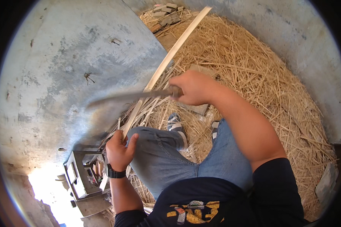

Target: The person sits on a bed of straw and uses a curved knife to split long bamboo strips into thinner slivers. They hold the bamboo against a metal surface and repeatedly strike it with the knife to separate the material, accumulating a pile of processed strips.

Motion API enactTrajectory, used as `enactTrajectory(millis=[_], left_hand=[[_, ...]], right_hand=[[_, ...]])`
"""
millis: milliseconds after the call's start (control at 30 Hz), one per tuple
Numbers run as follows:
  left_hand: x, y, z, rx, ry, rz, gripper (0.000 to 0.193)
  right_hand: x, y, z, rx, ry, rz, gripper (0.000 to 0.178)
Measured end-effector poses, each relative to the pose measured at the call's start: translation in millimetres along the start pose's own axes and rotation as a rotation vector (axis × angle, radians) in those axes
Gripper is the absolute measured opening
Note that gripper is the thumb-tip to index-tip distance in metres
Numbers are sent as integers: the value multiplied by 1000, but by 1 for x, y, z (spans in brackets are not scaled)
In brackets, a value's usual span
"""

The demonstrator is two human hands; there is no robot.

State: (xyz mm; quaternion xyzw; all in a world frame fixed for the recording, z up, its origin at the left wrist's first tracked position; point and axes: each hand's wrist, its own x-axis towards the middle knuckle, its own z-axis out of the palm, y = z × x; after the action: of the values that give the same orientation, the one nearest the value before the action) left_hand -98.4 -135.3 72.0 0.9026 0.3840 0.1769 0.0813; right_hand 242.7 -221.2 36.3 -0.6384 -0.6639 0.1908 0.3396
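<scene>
My left hand (120, 150) is closed round the near end of a long, pale split strip of wood or bamboo (178, 44), beside my left knee. From there the strip slants up and away to the right, toward the far wall. In my right hand (195, 87) is the handle of a long-bladed knife (129, 97). Its blade points left and passes across the strip, partly smeared by motion. Whether the blade touches the strip, I cannot tell.
Dry straw-like shavings (250, 72) cover the floor ahead and to the right. More split strips (149, 108) lie left of my feet. An open box-like frame with odds and ends (85, 174) stands at lower left. Weathered walls (83, 49) close in, with bricks (166, 9) at the back.
</scene>
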Motion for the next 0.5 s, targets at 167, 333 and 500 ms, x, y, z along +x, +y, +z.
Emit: enactTrajectory(millis=[167, 333, 500], left_hand=[[9, -11, -3, -35, 18, -21, 51], [1, -6, 1, -113, -20, -84, 51], [-1, -2, -4, -184, -31, -31, 47]], right_hand=[[1, 61, -17, 270, 250, 331, 47], [-4, 23, -1, 197, 135, 155, 40], [-1, -2, 1, -16, -80, 75, 38]])
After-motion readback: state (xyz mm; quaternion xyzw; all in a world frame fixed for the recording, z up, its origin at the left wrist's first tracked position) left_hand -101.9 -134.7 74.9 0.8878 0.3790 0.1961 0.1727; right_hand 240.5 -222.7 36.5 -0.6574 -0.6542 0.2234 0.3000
